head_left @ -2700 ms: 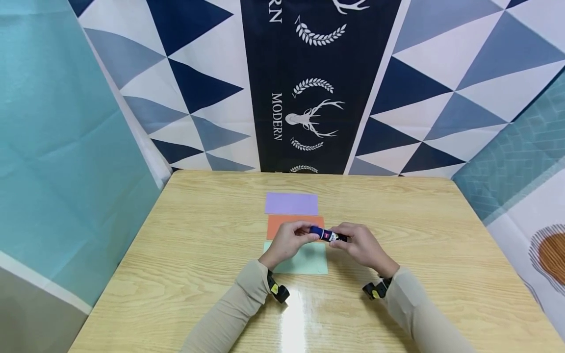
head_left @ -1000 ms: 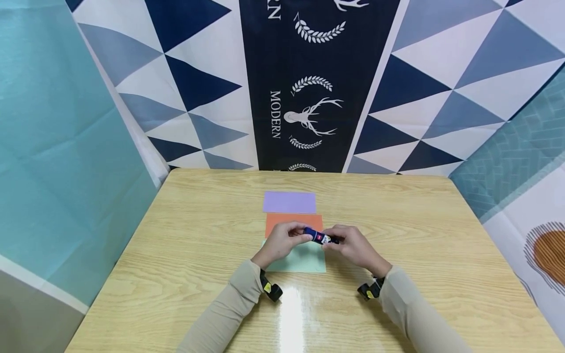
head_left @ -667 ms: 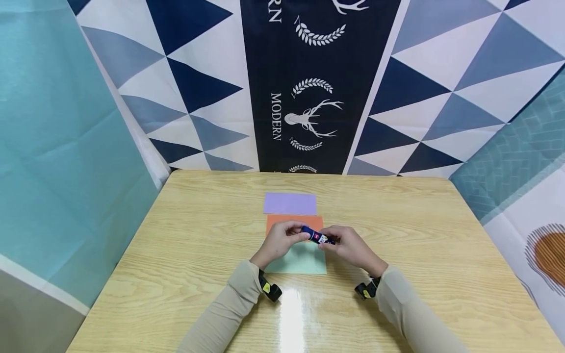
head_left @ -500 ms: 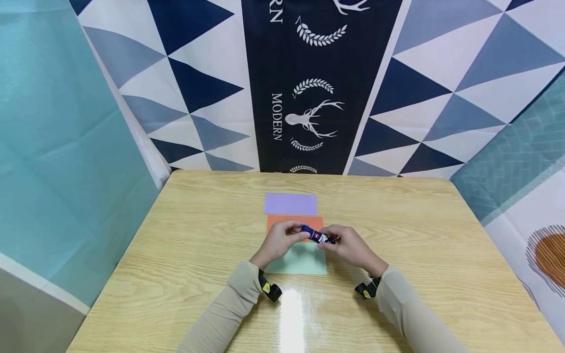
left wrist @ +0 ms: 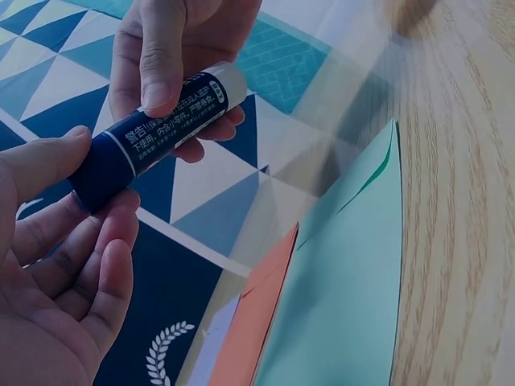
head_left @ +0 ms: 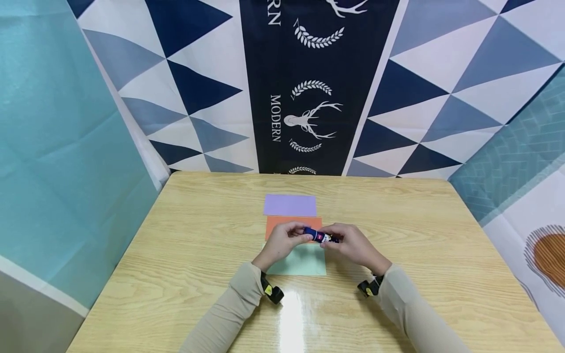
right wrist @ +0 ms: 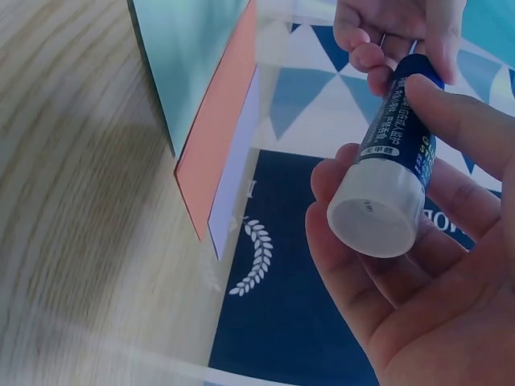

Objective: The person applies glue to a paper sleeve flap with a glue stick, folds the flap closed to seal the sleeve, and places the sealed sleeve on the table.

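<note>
A navy glue stick [head_left: 321,236] with a whitish base is held between both hands above the paper pieces. My left hand [head_left: 282,243] pinches its dark cap end between thumb and fingers. Around the printed body near the base, my right hand [head_left: 353,243] has its thumb and fingers. In the left wrist view the glue stick [left wrist: 165,125] slants up to the right, its printed label showing. Its round white base [right wrist: 374,213] faces the camera in the right wrist view. The cap is still on the body.
Beneath the hands lies a mint green envelope [head_left: 300,264], with an orange envelope [head_left: 275,223] behind it and a purple envelope [head_left: 290,205] farthest back. All lie on the wooden table [head_left: 198,235], which meets a patterned cloth [head_left: 203,73] at its far edge.
Over the last few seconds both hands have shifted slightly left with the glue stick, then a touch back to the right. Their grips look the same; the envelopes stay put.
</note>
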Motion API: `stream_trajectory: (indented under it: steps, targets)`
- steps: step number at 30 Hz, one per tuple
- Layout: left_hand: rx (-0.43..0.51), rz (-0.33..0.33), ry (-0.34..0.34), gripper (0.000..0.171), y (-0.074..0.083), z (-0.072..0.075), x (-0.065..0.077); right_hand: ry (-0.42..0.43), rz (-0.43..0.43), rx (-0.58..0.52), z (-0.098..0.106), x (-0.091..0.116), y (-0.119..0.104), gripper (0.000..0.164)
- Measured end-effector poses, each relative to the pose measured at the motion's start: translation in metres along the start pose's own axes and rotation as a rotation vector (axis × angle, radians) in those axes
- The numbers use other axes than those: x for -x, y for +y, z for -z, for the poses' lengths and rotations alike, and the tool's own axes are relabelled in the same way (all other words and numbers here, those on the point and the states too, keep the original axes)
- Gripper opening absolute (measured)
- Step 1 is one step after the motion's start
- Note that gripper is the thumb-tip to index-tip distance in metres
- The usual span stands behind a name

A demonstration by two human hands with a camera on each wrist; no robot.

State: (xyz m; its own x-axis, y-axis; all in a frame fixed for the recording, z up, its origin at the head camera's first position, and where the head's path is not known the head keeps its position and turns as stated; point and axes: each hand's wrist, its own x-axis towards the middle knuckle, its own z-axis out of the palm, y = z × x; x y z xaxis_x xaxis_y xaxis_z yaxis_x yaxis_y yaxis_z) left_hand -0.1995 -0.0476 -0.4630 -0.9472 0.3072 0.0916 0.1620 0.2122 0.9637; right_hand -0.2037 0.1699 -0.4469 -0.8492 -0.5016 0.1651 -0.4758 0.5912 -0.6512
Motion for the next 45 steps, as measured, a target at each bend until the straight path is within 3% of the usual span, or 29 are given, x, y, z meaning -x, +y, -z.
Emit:
stream_trajectory:
  steps: [5, 7, 28, 32, 40, 45]
  targets:
    - [0.006, -0.012, -0.01, 0.03, 0.0, -0.001, 0.0, -0.001, 0.006, 0.025, 0.003, 0.001, 0.002, 0.029]
    - [0.011, -0.013, -0.011, 0.031, -0.011, -0.003, -0.005, 0.0, 0.005, 0.032, 0.004, 0.002, 0.003, 0.029]
    - [-0.036, -0.035, -0.037, 0.029, -0.013, 0.001, -0.007, 0.053, -0.04, 0.102, 0.021, 0.007, 0.014, 0.03]
    - [-0.057, -0.045, -0.036, 0.03, -0.013, 0.002, -0.007, 0.053, -0.068, 0.111, 0.025, 0.009, 0.02, 0.031]
    - [-0.067, -0.052, -0.045, 0.03, -0.015, 0.006, -0.006, 0.072, -0.044, 0.149, 0.031, 0.015, 0.041, 0.028]
    - [-0.062, -0.052, -0.042, 0.03, -0.017, 0.009, -0.002, 0.045, -0.101, 0.2, 0.035, 0.019, 0.052, 0.027]
